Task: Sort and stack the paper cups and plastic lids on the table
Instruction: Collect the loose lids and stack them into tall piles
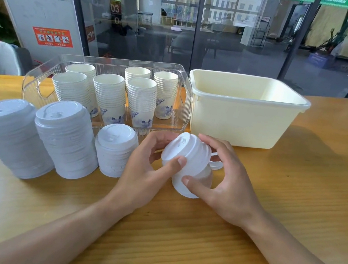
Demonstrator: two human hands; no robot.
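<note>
Small stack of white plastic lids (188,164) held tilted just above the wooden table (194,250), between both hands. Left hand (146,168) curled round its left side, thumb (174,166) pressed on the top lid's rim. Right hand (226,186) cupped round its right side, fingers spread, thumb on the lower lids. To the left, three standing lid stacks (66,137) in a row on the table. Behind these, clear plastic bin (36,83) holding six stacks of paper cups (110,95). Beside that, to the right, pale yellow tub (241,122).
</note>
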